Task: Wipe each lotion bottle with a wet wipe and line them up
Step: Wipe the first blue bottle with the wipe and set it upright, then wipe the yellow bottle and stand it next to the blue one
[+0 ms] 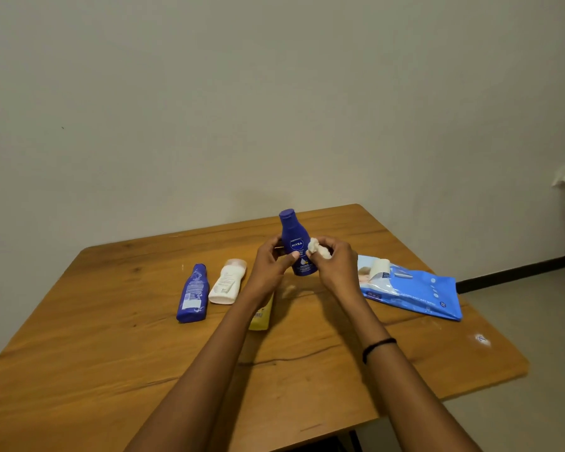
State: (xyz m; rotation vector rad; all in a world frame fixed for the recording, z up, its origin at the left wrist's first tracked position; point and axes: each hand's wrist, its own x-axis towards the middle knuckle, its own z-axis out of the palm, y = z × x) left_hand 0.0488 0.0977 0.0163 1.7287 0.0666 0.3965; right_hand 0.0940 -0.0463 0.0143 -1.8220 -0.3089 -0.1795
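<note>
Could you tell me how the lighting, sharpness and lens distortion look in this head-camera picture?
Head view: soft, dim, warm light, with faint shadows of the hands on the brown wooden table; no harsh glare; the upright dark blue lotion bottle is sharp enough to read its logo, the lying blue bottle's small print is not; wide-angle stretch bends the table edges and lengthens the forearms.
</note>
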